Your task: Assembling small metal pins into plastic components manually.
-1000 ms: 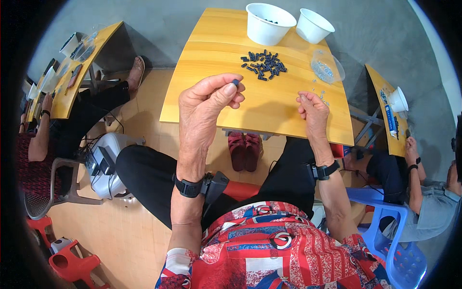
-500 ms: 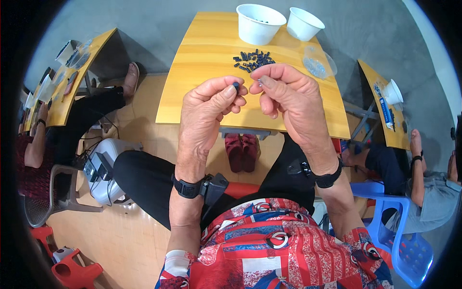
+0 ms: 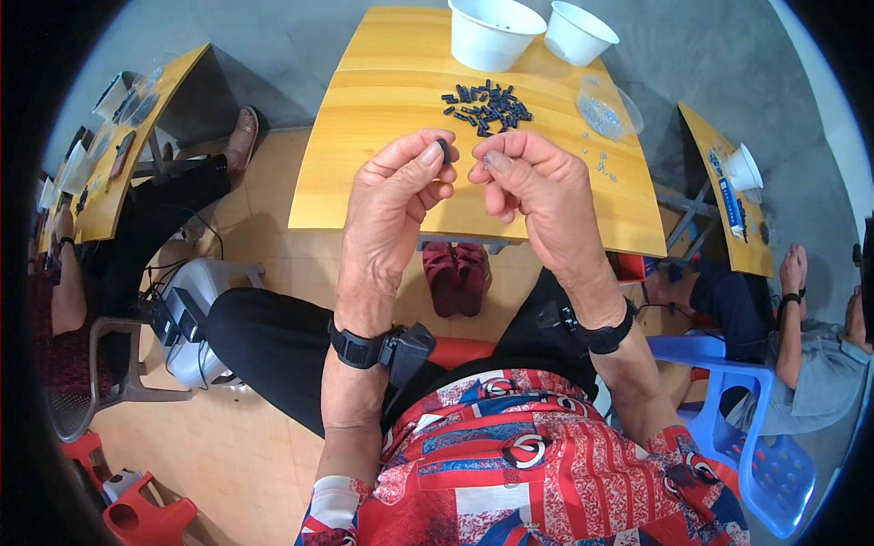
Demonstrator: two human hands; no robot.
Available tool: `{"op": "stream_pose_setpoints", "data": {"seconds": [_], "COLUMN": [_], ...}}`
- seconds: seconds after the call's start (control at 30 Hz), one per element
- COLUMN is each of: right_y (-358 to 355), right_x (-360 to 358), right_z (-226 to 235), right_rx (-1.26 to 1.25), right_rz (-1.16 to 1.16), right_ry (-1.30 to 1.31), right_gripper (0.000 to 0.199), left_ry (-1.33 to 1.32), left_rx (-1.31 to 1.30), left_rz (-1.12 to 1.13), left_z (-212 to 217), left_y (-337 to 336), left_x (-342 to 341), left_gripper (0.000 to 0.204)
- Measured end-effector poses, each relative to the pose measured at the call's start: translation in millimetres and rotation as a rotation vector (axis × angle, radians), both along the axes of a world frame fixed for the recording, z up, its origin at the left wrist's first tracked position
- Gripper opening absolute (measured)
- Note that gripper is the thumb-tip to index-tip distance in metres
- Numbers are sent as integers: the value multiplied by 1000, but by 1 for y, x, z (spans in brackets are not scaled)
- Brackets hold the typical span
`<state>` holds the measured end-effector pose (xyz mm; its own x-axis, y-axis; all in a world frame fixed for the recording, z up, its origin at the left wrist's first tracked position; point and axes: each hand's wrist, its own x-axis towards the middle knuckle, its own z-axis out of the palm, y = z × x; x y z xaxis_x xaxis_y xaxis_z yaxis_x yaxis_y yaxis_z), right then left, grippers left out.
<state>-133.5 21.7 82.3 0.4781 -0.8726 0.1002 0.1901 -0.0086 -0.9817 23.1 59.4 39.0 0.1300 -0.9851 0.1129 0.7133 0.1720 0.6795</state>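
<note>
Over the near half of the yellow wooden table, both of my hands are raised close together. Between thumb and fingertips, my left hand pinches a small dark plastic piece. My right hand is closed in a pinch on a tiny silvery metal piece, mostly covered by the fingertips. The two pieces are apart. Just beyond my hands lies a loose pile of small dark plastic pieces. To its right, a shallow clear dish holds tiny silvery parts, and several loose silvery bits lie beside it.
Two white tubs stand at the table's far edge. People sit at side tables to the left and right. A blue plastic chair is at my right, a grey-white stool at my left.
My right hand has shifted slightly left and down, uncovering the loose silvery bits by the dish. Both hands still pinch their pieces. The whole view has shifted slightly.
</note>
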Motion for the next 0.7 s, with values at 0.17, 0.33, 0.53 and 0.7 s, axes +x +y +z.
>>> {"op": "stream_pose_setpoints", "data": {"seconds": [0.17, 0.33, 0.53, 0.7], "right_y": [6, 6, 3, 1], "right_x": [5, 3, 4, 2], "right_z": [-10, -14, -24, -30], "right_rx": [-133, -233, -338, -416], "right_rz": [-70, -111, -231, -282], "right_ry": [84, 146, 156, 196], "right_gripper": [11, 8, 6, 5], "left_ry": [78, 147, 164, 213], "left_rx": [17, 44, 85, 116], "left_rz": [-20, 2, -10, 16], "left_z": [-6, -9, -17, -28], "left_y": [-2, -6, -8, -12], "left_x": [-4, -16, -22, -37], "left_gripper": [23, 21, 20, 18]}}
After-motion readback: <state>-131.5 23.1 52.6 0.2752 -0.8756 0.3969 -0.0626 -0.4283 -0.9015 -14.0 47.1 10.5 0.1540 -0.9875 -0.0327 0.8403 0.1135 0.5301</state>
